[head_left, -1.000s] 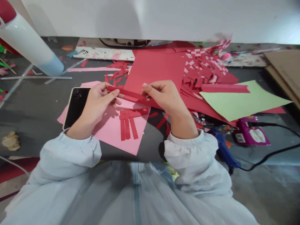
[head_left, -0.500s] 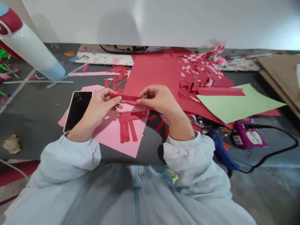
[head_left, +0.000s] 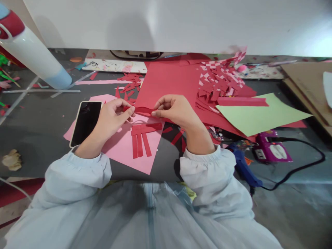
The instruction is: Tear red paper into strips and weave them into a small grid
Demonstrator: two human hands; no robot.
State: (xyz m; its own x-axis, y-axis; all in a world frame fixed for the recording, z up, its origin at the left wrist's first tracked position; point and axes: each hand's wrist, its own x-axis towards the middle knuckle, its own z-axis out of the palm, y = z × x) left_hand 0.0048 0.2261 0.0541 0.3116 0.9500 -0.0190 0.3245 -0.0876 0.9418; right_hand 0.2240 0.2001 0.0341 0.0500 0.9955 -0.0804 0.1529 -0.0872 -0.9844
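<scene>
Between my two hands is a narrow red paper strip (head_left: 143,110), gripped near both ends. My left hand (head_left: 114,112) pinches its left end between thumb and fingers. At the strip's right end, the thumb and forefinger of my right hand (head_left: 175,109) are closed on it. Below lies a pink paper sheet (head_left: 124,152), carrying several short red strips (head_left: 140,145) laid side by side under a crosswise one. Behind the held strip is a large red paper sheet (head_left: 168,79). A phone (head_left: 86,121) lies beside my left wrist, partly on the pink sheet.
At the right are a pale green sheet (head_left: 261,119) with a red strip on it, a blue glue gun (head_left: 245,166) and a purple power box (head_left: 276,150) with a black cord. Red-and-pink woven paper scraps (head_left: 223,79) are heaped behind. A white bottle (head_left: 38,52) stands left.
The held red strip now bows slightly and looks narrower, turned more edge-on. Both hands keep their hold with hardly any movement, and the view has shifted a little.
</scene>
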